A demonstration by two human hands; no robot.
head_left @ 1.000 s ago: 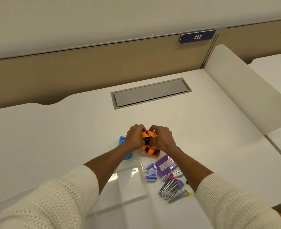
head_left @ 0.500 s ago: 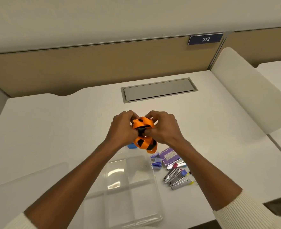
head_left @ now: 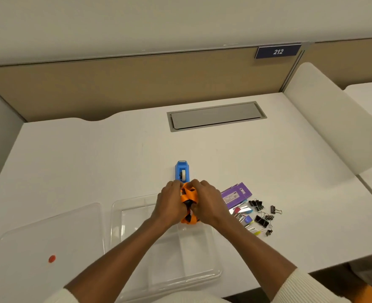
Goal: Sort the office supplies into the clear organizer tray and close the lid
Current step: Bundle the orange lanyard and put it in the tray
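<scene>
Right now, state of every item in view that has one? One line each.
Left hand: closed on the orange-and-black strap.
Right hand: closed on the same strap.
Orange-and-black strap: bunched up, off the desk.
Organizer tray: open, visible compartments empty.
Lid: off, flat left of tray.
Tape dispenser: upright on desk.
Binder clips: loose on desk.

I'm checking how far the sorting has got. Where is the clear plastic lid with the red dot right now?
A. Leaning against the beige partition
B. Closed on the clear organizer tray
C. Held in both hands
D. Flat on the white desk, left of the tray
D: the clear plastic lid with the red dot lies flat on the white desk, left of the open clear organizer tray.
</scene>
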